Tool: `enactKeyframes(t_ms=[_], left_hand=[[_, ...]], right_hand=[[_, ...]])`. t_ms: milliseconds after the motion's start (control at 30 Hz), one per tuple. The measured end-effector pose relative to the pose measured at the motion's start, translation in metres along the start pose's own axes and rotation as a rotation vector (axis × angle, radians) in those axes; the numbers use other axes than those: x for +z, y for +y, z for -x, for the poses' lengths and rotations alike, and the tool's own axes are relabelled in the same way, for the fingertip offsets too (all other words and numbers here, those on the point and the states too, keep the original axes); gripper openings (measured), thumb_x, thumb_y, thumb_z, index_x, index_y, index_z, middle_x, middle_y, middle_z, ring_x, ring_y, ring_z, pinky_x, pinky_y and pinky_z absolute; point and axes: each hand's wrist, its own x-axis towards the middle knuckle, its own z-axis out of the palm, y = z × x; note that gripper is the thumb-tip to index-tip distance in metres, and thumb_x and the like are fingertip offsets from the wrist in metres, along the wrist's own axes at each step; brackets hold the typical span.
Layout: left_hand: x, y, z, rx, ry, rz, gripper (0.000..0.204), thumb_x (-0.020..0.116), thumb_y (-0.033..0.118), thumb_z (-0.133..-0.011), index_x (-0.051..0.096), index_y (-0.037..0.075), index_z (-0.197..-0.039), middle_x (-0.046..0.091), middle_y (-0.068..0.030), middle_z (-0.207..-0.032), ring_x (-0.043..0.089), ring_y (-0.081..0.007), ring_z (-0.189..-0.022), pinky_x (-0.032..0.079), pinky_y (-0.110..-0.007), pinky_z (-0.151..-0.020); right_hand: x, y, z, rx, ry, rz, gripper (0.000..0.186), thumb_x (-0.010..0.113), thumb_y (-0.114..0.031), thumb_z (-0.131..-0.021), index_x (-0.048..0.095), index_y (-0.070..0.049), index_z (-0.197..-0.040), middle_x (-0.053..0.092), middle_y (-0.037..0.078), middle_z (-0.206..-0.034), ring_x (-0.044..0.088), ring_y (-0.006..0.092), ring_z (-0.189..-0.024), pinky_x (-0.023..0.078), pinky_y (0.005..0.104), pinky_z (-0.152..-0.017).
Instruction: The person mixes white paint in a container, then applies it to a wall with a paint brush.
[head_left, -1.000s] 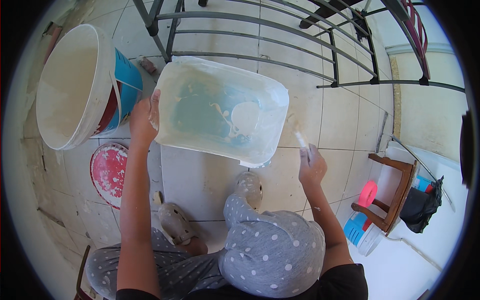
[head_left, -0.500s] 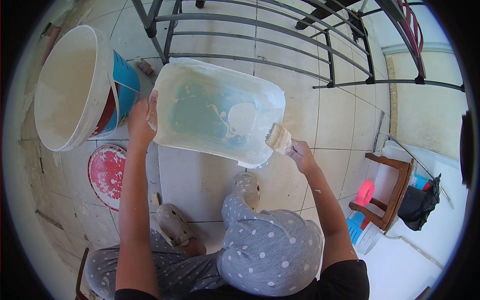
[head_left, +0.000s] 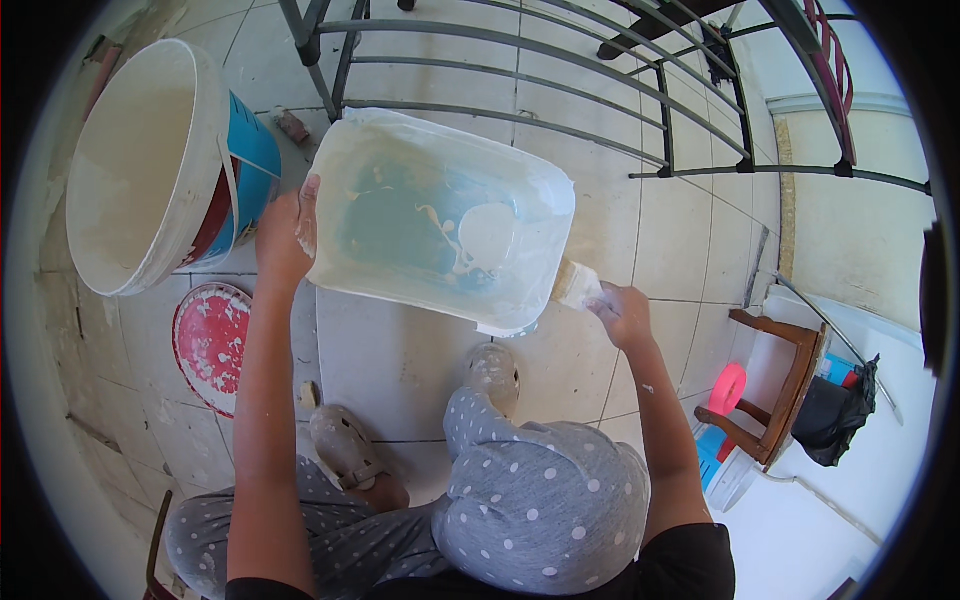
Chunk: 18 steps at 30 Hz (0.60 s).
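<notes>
The left hand [head_left: 285, 235] is closed on the left rim of a translucent plastic tub [head_left: 440, 220], thumb lying over the edge, holding it up off the floor and tipped so its open inside faces the camera. The tub is rectangular with rounded corners, its walls milky white and smeared; the bottom shows a pale blue-green tint through a thin coat of white paint, with a thicker round white blob and some runs just right of centre. The far rim, away from that grip, is ragged and paint-crusted.

The right hand [head_left: 622, 315] is wrapped around the handle of a paintbrush [head_left: 577, 286], whose pale, paint-laden bristles touch the tub's lower right corner, on the side opposite the left hand's hold.

Just left of the left hand stands a large white bucket [head_left: 140, 165] with a blue and red outside, tilted open toward the camera. Below that hand a round red lid [head_left: 210, 345] spattered white lies on the tiled floor [head_left: 400, 360]. Beneath the tub are the person's knees in grey dotted trousers and paint-flecked clogs. Beyond the tub runs a metal railing [head_left: 520, 75]; well right of the brush hand sits a wooden stool [head_left: 785, 385].
</notes>
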Motion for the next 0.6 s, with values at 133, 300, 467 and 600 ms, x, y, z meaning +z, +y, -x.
enactKeyframes(t_ms=[133,300,467,600], left_hand=[[0.003,-0.004,0.000,0.002,0.012,-0.023,0.072,0.022,0.050,-0.102,0.064,-0.004,-0.078,0.060,-0.0283,-0.078,0.056,-0.0470,-0.076,0.043,-0.051,-0.073],[-0.001,0.002,0.002,-0.008,0.031,0.005,0.071,0.023,0.049,-0.102,0.064,-0.004,-0.079,0.060,-0.0278,-0.077,0.056,-0.0472,-0.075,0.043,-0.051,-0.072],[-0.002,0.009,0.001,0.013,0.027,0.053,0.069,0.024,0.049,-0.102,0.065,-0.003,-0.081,0.061,-0.0270,-0.078,0.057,-0.0460,-0.076,0.043,-0.050,-0.072],[-0.004,0.003,0.002,-0.035,0.009,-0.006,0.069,0.024,0.048,-0.102,0.065,-0.002,-0.082,0.062,-0.0268,-0.079,0.057,-0.0456,-0.077,0.044,-0.050,-0.072]], right_hand=[[-0.028,0.003,0.020,0.103,0.102,0.234,0.024,0.064,-0.030,-0.085,0.063,-0.006,-0.089,0.060,0.015,-0.068,0.056,0.0371,-0.060,0.043,0.0423,-0.056],[-0.049,-0.016,0.032,0.082,0.357,-0.115,0.018,0.066,-0.014,-0.084,0.057,0.000,-0.090,0.059,0.016,-0.072,0.060,0.0358,-0.066,0.047,0.0412,-0.060],[-0.031,-0.034,0.018,-0.121,0.558,0.134,0.015,0.066,-0.010,-0.077,0.056,-0.004,-0.086,0.061,0.012,-0.076,0.060,0.0317,-0.066,0.047,0.0431,-0.059],[0.006,-0.047,-0.010,-0.010,0.441,0.370,0.019,0.065,-0.009,-0.073,0.050,-0.007,-0.085,0.057,0.009,-0.076,0.061,0.0298,-0.065,0.048,0.0395,-0.056]])
